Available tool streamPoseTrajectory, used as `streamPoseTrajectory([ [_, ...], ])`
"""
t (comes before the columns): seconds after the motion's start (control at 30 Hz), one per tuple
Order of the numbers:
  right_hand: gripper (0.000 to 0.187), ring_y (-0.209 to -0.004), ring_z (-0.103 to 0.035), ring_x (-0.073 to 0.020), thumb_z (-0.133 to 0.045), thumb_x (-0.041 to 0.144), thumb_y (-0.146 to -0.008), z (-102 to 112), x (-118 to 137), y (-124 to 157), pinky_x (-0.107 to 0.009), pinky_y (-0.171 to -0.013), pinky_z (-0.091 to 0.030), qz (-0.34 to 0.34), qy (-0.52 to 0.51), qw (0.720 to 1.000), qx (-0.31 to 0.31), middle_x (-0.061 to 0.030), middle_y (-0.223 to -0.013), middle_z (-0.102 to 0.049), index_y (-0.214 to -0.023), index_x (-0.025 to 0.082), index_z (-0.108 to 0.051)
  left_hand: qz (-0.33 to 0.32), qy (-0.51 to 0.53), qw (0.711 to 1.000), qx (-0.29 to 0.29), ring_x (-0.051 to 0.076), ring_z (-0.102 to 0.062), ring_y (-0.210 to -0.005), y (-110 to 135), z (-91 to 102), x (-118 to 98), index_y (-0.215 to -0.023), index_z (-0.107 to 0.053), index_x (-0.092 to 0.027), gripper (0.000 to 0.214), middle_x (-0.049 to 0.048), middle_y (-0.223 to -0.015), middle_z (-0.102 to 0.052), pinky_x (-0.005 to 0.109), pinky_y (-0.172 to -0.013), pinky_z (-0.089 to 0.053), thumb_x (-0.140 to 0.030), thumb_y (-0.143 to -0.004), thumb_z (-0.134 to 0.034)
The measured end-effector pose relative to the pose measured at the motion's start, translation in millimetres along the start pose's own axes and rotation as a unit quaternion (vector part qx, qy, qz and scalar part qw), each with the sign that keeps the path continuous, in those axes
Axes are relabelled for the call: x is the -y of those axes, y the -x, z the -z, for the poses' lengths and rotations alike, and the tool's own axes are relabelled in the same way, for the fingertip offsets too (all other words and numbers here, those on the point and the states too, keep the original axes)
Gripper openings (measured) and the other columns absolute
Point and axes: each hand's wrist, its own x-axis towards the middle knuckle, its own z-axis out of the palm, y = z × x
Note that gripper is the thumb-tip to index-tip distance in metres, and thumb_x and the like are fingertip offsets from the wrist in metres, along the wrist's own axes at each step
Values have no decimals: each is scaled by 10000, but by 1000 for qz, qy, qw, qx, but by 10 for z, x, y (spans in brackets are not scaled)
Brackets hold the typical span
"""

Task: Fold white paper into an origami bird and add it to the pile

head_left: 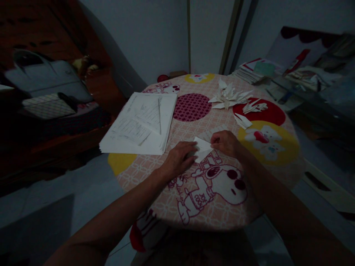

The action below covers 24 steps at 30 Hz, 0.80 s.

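left hand [180,158], thumb apart from fingers, at left edge of folded paper [203,150]; right hand [226,142] pinches its right corner. likely mid-fold; next crease wants aligned edges.

pretty clearly someone's home, round table [222,224] in a cartoon-dog cloth [227,184] (Joe Cool, nice), handbag [59,79] parked on big wooden furniture [101,88], tiled floor [94,177]

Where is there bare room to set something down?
Bare tablecloth: the purple patterned circle, between the white paper stack and pointed folded white papers; the yellow bear-print circle, right of the right hand; the white dog print, between the forearms. Crowded: around the small folded white paper, between that hand and the left hand; the red circle at left.
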Motion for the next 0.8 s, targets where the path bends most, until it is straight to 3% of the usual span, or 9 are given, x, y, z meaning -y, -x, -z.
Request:
streamPoseTrajectory([
  [0.17, 50, -545, -528, -124, -666, 197, -642, 14, -20, 18, -247, -533, -375, -26, -108, 994, -22, -4, -566, -603, -628, 153, -647, 115, -14, 993, -8, 294, -580, -1180, -38, 46, -45, -1395, -490, -122, 636, 159, -1284, -635, 472, -1017, -472, -343, -831, -683],
  [0.33, 97, -404, -457, -104, -652, 254, -647, 40, -33, 123, -232, -427, -328, -98, -187, 977, -10, 17, -463, -556, -640, 161, -626, 201, 139, 970, -9, 165, -642, -791, -77, 40, -72, -1479, -382, -164, 699, 45, -967, -675, 311, -744, -526, -286, -838, -632],
  [0.43, 79, -378, -454, -105, -645, 234, -646, 104, 4, 229, -236, -417, -324, -116, -146, 981, 53, 11, -452, -565, -615, 164, -625, 225, 230, 947, -9, 139, -621, -714, -147, 18, 18, -1436, -428, -137, 675, 19, -855, -643, 267, -659, -500, -188, -791, -618],
  [0.5, 117, -425, -480, -111, -655, 219, -646, 145, 51, 287, -242, -455, -341, -76, -82, 993, 48, 2, -458, -564, -550, 160, -624, 222, 239, 945, 21, 135, -601, -679, -234, 27, 105, -1420, -446, -124, 699, 5, -795, -634, 261, -634, -483, -154, -747, -634],
  [0.63, 127, -602, -575, -148, -652, 254, -737, 112, 154, 310, -266, -573, -410, 26, -41, 997, -65, -38, -651, -664, -680, 158, -711, 175, 186, 962, 100, 139, -591, -679, -484, 99, 257, -1347, -543, -132, 633, 15, -789, -655, 270, -636, -468, -129, -719, -625],
  [0.73, 130, -664, -598, -151, -682, 263, -750, -12, 183, 266, -273, -626, -439, 84, -54, 995, -21, -64, -802, -698, -784, 156, -748, 144, 142, 970, 136, 152, -599, -705, -633, 125, 292, -1341, -558, -122, 649, 28, -819, -668, 285, -660, -479, -131, -697, -642],
  [0.8, 107, -652, -587, -143, -670, 234, -758, -93, 170, 236, -268, -620, -433, 79, -58, 995, 3, -59, -796, -694, -762, 160, -748, 141, 115, 976, 121, 155, -600, -728, -653, 112, 265, -1305, -583, -134, 621, 38, -865, -671, 290, -676, -488, -135, -687, -650],
])
